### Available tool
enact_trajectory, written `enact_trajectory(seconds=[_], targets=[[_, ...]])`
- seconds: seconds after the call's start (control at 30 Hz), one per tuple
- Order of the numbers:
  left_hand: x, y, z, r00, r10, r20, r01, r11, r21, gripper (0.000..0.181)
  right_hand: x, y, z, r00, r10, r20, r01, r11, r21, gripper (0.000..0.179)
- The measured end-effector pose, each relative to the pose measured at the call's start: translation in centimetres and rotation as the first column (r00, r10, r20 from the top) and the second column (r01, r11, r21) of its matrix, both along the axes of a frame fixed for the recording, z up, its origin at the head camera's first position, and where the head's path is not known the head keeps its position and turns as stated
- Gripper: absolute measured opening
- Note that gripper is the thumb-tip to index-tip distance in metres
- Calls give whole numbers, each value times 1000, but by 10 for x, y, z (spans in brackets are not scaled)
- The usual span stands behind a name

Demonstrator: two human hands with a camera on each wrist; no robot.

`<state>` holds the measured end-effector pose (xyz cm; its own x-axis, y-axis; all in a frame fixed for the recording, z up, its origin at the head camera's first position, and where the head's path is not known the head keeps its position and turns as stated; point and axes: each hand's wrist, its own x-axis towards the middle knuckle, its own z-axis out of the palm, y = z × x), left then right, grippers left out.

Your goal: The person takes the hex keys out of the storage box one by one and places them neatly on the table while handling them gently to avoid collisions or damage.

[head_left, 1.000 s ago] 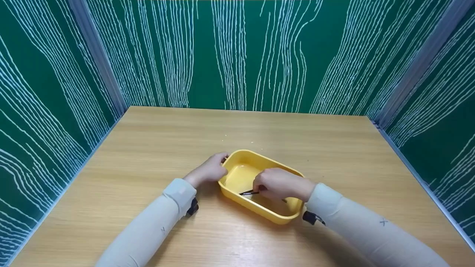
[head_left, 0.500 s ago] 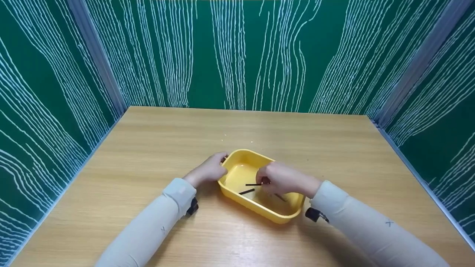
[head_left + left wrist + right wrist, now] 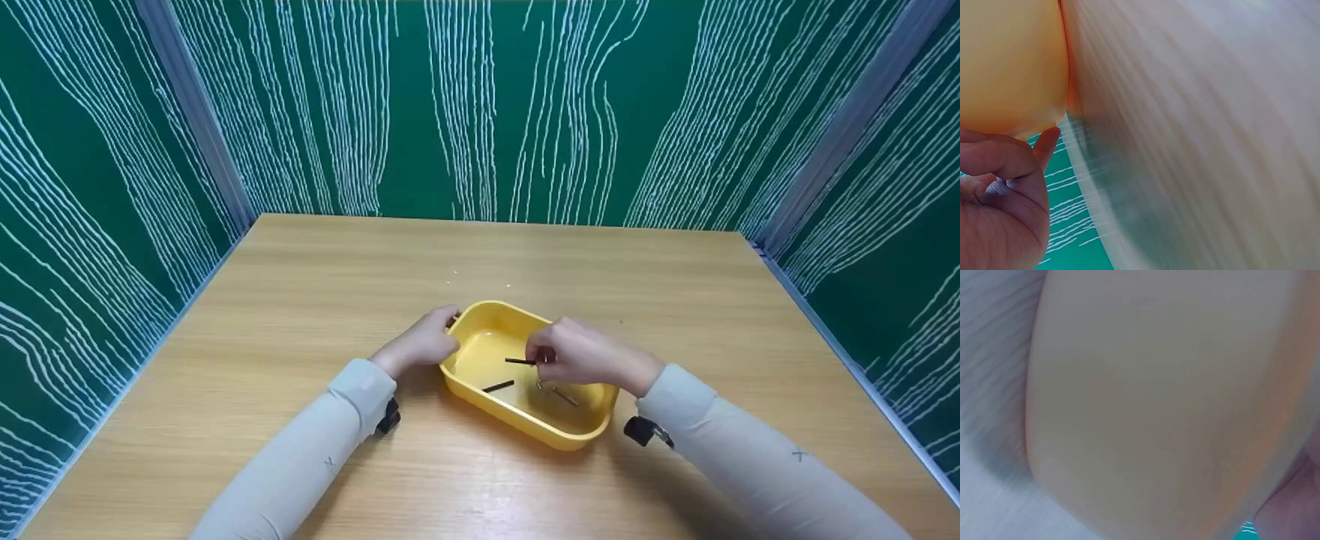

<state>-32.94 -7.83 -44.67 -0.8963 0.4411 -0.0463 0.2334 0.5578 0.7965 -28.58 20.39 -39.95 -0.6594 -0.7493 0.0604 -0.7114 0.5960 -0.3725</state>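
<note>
I note right hand (image 3: 576, 352) pinching dark rod (image 3: 517, 361), its long axis pointing leftward; left hand (image 3: 426, 341) grips yellow tub (image 3: 510, 419).

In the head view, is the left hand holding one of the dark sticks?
No, the left hand grips the yellow tub, while the right hand holds a dark stick.

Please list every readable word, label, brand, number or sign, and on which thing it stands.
"X": dark mark on the pale grey fabric right sleeve.
"X", probably; too small to be sure: second dark mark on pale grey fabric left sleeve.
No words, brands or numbers are readable.
</note>
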Motion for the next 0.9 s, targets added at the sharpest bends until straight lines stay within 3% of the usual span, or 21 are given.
enact_trajectory(seconds=[0.5, 0.9], targets=[[4, 1, 3, 1000, 17, -12, -17, 1000, -14, 48, 0, 11, 1, 998, -61, 32, 64, 991, -120, 14], [3, 1, 2, 1000, 18, 3, -18, 999, -29, 49, 1, 21, 2, 988, -140, 69, 149, 978, -143, 18]])
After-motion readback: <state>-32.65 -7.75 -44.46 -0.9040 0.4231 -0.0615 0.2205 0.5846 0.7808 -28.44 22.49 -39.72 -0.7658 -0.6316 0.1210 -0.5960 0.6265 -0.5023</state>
